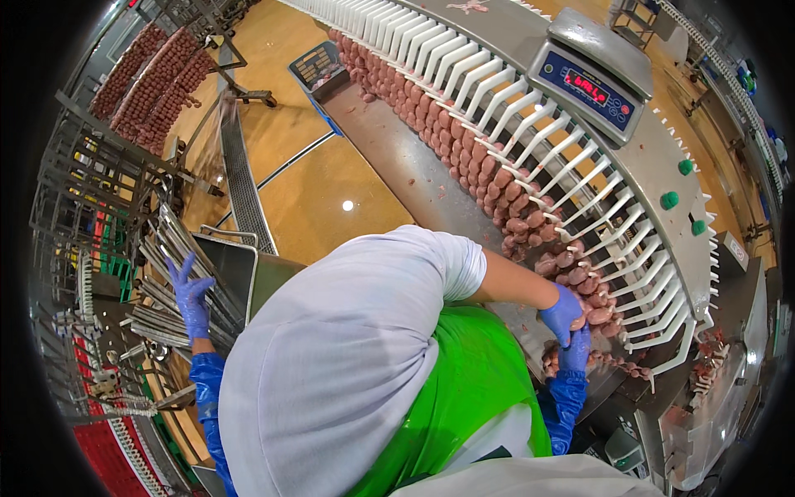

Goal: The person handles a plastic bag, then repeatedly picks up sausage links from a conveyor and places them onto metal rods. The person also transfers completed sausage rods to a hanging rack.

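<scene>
My left hand point(190, 300), in a purple glove and blue sleeve, is held out at the left with its fingers spread. Beside it lies a bundle of metal rods point(166, 248); whether they touch, I cannot tell. At the right, my gloved right hand point(573, 351) is closed at the near end of the pink sausage links point(489, 178), its fingers partly hidden. A co-worker's gloved hand point(563, 315) meets it at the same links. These hang in loops from a row of white hooks point(571, 157). A short string of small links point(617, 364) trails near my right hand.
A co-worker in a white top point(331, 356) and green apron point(484, 381) fills the middle, between my arms. Along the hooks runs a metal machine with a control display point(588, 89) and green buttons point(669, 200). Racks of sausages point(153, 83) and a blue crate point(313, 66) stand farther off.
</scene>
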Available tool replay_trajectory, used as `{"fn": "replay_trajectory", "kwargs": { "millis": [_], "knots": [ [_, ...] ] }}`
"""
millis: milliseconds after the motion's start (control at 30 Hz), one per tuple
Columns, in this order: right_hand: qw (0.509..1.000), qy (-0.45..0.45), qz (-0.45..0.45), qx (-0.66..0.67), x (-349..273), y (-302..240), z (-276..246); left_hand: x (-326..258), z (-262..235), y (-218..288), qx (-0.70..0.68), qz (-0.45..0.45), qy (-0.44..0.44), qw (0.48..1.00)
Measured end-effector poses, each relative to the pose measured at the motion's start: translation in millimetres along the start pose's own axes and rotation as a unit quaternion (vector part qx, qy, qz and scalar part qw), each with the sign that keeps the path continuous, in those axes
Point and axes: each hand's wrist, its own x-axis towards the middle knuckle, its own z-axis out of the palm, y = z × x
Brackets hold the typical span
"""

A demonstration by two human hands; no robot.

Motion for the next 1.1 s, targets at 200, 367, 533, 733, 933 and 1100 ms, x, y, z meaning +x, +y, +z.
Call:
{"fn": "replay_trajectory", "kwargs": {
  "millis": [200, 367, 533, 733, 933, 1100],
  "knots": [
    [0.525, 0.005, 0.073, 0.848, 30, -65, -2, -15, 9, -31, -0.129, -0.091, -0.010, 0.987],
    [0.695, 0.152, 0.386, 0.588, 36, -48, 13, -31, -5, -24, -0.147, -0.030, -0.012, 0.989],
    [0.742, 0.212, 0.408, 0.487, 20, 0, 66, -96, 17, -48, -0.119, -0.037, 0.059, 0.990],
    [0.784, 0.200, 0.456, 0.371, -49, 62, 118, -303, 64, -109, -0.183, -0.323, 0.166, 0.914],
    [0.847, 0.138, 0.461, 0.229, -15, 9, 143, -542, 165, -104, -0.202, -0.533, 0.388, 0.724],
    [0.913, 0.048, 0.365, 0.177, 56, -89, 179, -695, 259, -87, -0.189, -0.634, 0.522, 0.539]
  ]
}}
